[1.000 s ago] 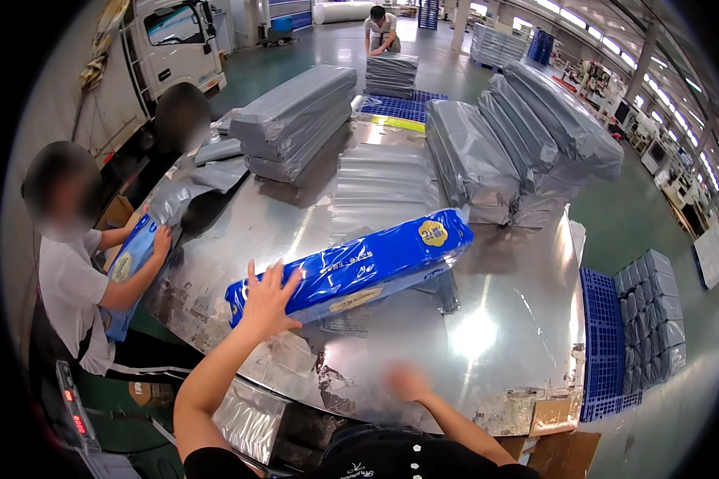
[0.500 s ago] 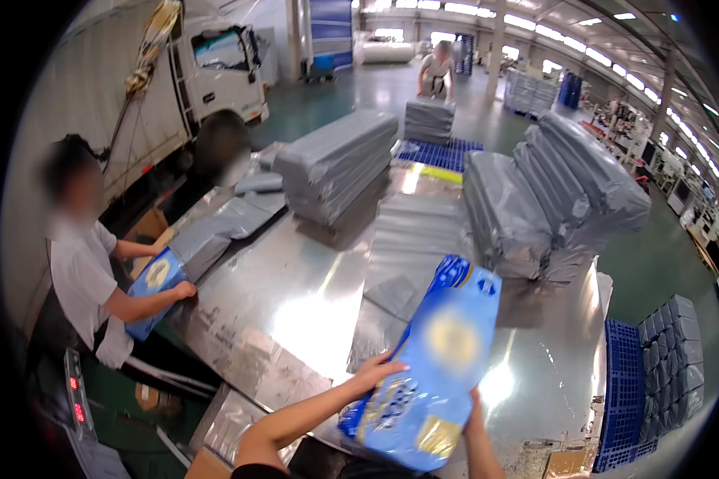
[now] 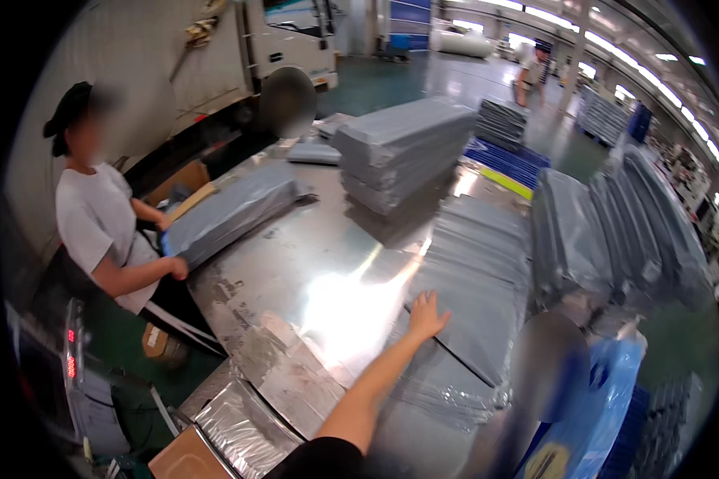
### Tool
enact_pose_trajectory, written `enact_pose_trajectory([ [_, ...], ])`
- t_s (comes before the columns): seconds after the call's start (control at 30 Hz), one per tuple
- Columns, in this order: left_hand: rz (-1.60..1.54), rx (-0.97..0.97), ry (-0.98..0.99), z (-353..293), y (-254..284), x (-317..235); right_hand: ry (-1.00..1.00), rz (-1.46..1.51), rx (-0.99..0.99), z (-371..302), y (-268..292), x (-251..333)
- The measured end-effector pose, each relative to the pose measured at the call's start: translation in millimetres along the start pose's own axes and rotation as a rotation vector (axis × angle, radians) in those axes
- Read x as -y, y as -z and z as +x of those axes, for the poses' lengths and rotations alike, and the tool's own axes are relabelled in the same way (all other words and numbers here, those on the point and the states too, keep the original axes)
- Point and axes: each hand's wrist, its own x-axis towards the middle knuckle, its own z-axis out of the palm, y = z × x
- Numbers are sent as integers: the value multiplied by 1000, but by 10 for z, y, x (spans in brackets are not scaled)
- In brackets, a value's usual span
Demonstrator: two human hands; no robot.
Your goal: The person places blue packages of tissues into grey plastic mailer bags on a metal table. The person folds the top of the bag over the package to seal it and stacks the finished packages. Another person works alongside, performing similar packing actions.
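**A:** Head view, only one there is. Landmark is the shiny steel table [image 3: 311,295]. The left hand [image 3: 427,315] is stretched out over it, fingers spread wide and palm down on the flat pile of grey plastic bags [image 3: 475,303] lying on the table's near-right part. Nothing gripped, just pressing on the top bag.

**B:** And the right hand?

**A:** Can't tell. There's a blurry shape at the table's near-right corner next to a blue printed package [image 3: 595,415] that stands up off the table edge. Probably holding it, but the fingers aren't visible.

**B:** Anything else on the table?

**A:** Stack of filled grey packs [image 3: 403,148] at the far middle, more leaning at the far right. A co-worker [image 3: 96,231] at the table's left side holds a grey wrapped pack [image 3: 232,209] with both hands.

**B:** Tips for grabbing a bag?

**A:** I'd say pinch only the top sheet near its edge and peel it; a flat palm will likely drag several slippery ones along.
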Motion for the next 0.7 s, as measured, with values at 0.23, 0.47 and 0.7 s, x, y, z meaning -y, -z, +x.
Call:
enact_pose_trajectory([
  [0.23,-192,433,315,437,265,256,-36,-266,45,-141,92,186],
  [0.47,-78,692,-198,56,386,601,-191,-345,-136,223,-254,-16],
  [0.7,-36,690,-1204,-891,209,289,61,-359,-303,14,-121,-178],
])
